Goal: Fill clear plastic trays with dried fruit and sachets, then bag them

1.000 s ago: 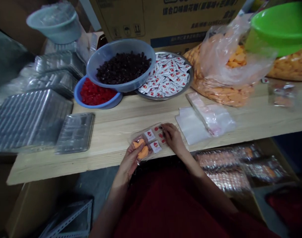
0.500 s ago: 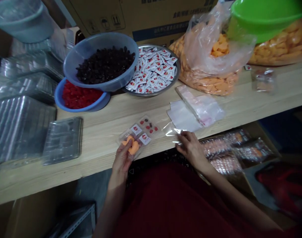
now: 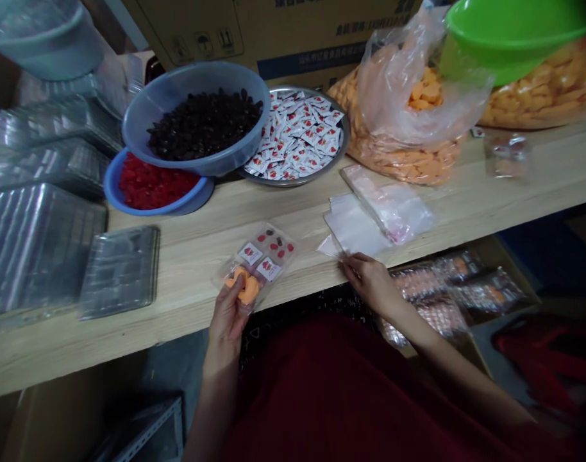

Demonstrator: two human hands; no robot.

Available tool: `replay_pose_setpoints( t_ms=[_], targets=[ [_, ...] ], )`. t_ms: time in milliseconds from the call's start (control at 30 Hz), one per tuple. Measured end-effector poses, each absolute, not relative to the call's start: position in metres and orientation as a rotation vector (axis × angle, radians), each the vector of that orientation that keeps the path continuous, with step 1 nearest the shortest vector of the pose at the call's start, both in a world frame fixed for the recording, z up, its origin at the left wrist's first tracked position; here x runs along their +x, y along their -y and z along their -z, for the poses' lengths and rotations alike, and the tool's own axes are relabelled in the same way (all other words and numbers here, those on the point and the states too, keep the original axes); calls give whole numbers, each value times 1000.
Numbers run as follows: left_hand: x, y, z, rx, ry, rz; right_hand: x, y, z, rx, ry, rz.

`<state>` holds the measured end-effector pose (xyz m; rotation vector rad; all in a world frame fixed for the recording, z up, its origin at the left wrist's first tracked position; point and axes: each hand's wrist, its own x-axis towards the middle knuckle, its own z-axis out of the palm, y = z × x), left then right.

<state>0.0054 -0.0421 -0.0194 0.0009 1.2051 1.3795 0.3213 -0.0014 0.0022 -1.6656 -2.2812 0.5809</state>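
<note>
My left hand [image 3: 228,314] holds a clear plastic tray [image 3: 279,240] by its near end, thumb over the orange pieces [image 3: 247,290]. Two white printed sachets [image 3: 268,268] and small red and dark pieces lie in the tray's other compartments. At the table's front edge, my right hand [image 3: 370,279] pinches the corner of a thin clear bag [image 3: 332,246]. That bag lies against a pile of white and clear bags [image 3: 358,224] on the table.
Behind stand a bowl of dark pieces [image 3: 204,128], a blue bowl of red pieces [image 3: 153,186], a metal dish of sachets [image 3: 297,138] and bagged orange pieces [image 3: 408,157]. Clear trays [image 3: 120,269] are stacked at left. Below right, a box [image 3: 480,346] holds filled packs.
My left hand and the filled tray have moved slightly left. My right hand has shifted a little, and the clear bag at its fingers now lies closer to the bag pile.
</note>
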Motion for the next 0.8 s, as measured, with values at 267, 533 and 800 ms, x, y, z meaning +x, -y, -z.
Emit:
replay_pose_setpoints(
  t_ms=[267,533,800],
  targets=[
    [19,40,11,8,-1171,-1378,306,-19,20,-1669,1729,-865],
    [37,44,4,68,-1137,-1370,281,-41,35,-1549,1198,-1212],
    [42,47,9,109,-1161,-1357,294,-45,27,-1432,1183,-1463]
  ],
)
